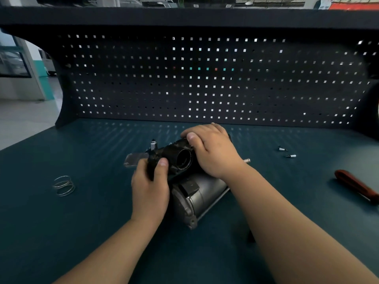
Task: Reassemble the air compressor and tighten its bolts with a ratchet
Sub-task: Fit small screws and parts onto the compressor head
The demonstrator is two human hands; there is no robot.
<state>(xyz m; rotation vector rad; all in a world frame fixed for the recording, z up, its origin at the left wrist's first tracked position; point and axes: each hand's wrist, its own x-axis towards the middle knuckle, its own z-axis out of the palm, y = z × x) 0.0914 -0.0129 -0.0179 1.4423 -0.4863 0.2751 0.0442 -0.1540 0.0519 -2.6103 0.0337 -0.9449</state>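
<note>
The air compressor lies on the dark teal bench, its grey motor can pointing toward me. On top sits its black housing with a round open bore facing me. My left hand grips the housing's left side, thumb on its front. My right hand is clamped over the housing's right and top. A red-handled ratchet lies at the far right, untouched. Two small bolts rest right of the compressor.
A loose wire spring lies on the bench to the left. A flat metal tab sticks out left of the housing, and a stud pokes out behind my right wrist. A dark pegboard walls the back of the bench.
</note>
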